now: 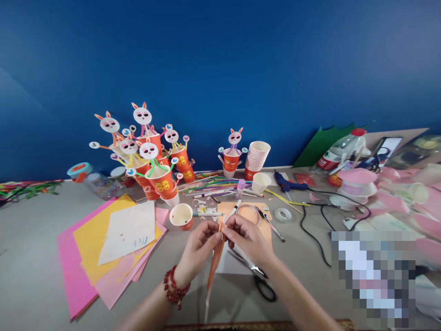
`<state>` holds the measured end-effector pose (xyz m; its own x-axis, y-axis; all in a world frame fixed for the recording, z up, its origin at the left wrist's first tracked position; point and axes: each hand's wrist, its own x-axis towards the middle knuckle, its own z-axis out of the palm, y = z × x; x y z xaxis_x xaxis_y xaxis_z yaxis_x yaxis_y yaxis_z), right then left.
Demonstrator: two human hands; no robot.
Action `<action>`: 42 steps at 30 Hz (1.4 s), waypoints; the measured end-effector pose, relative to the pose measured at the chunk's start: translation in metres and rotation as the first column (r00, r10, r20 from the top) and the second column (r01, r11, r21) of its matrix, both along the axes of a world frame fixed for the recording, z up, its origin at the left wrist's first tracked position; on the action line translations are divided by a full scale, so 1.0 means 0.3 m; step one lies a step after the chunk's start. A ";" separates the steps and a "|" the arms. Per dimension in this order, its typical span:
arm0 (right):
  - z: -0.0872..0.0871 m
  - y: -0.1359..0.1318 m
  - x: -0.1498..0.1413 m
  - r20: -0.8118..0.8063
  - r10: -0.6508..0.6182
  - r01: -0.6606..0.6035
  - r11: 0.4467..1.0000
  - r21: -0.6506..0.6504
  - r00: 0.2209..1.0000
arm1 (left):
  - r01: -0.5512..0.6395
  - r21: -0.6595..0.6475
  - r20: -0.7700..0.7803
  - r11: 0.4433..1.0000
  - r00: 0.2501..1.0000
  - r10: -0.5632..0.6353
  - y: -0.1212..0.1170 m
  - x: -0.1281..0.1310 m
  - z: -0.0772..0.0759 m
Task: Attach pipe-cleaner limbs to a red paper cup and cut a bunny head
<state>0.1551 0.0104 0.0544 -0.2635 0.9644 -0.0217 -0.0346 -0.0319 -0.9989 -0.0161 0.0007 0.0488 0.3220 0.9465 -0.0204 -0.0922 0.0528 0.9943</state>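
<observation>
My left hand and my right hand meet in front of me, fingers pinched together. Between them is a long, narrow orange strip, its lower part slanting down to the left. A pale thin strip hangs along it; whether the two are joined I cannot tell. My fingers cover the upper part. Under my right hand lie black-handled scissors, partly on a white sheet. Behind the hands are a sheet of orange paper, a marker and a craft knife.
Several red paper cups with rabbit figures stand left; another rabbit cup is by a cup stack. Coloured paper lies left. A glue gun, its cord, tape and a bottle are right.
</observation>
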 end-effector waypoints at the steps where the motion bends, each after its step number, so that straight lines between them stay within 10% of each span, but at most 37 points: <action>1: -0.002 0.004 0.004 -0.003 -0.010 0.010 1.000 0.002 1.000 | 0.033 -0.028 0.019 0.999 0.999 -0.032 0.000 -0.001 0.003; 42: -0.027 0.026 0.017 -0.065 0.016 -0.018 0.999 -0.035 0.998 | 0.238 -0.157 -0.011 0.959 0.970 -0.242 0.002 -0.026 -0.012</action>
